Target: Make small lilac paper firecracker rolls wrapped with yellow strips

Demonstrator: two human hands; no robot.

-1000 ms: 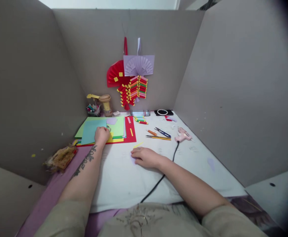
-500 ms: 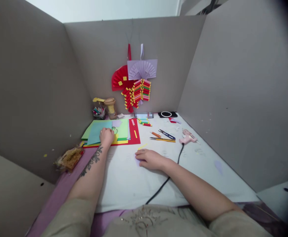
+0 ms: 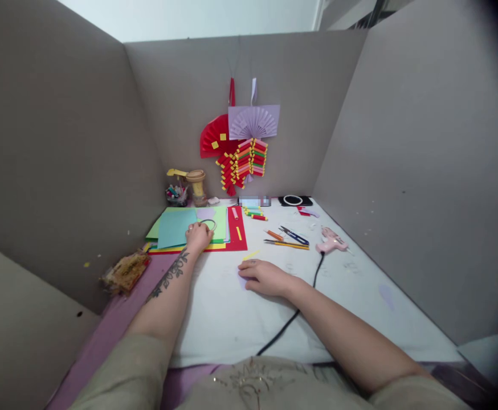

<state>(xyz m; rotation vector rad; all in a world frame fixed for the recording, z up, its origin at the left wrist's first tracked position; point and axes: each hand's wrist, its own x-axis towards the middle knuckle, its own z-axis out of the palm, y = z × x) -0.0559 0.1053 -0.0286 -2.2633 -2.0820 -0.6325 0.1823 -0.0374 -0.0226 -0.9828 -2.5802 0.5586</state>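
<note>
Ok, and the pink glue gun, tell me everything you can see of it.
The hot glue gun is pale pink, probably plastic, with darker marks on its upper body. It lies on its side on the white cover, to the right of the dark blue snips, its thin tip pointing right. A black cord runs from its near end, under the right forearm, toward the person. Neither the left hand nor the right hand touches it. Whether it is on can't be told.
</note>
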